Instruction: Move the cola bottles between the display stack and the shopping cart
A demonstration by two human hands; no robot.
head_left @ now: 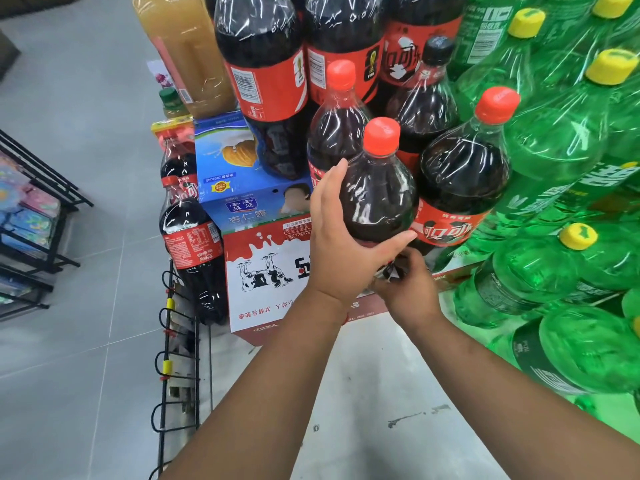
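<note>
Fingers (332, 183) and thumb of left hand (341, 237) wrapped round shoulder of red-capped cola bottle (379, 192), right hand (410, 289) curled at its lower label, bottle touching stacked cola bottles (464, 174), green bottles (554, 140) just beside on right, cow-printed carton (266, 271) at lower left.

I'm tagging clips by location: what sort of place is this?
Probably a supermarket or grocery shop: stacked cola bottles, shrink-wrapped green soda bottles beside them, and a printed milk case in the floor display.

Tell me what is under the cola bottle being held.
The right hand grips low on the held cola bottle, the left hand its side. Both hands cover whatever lies beneath its base.
</note>
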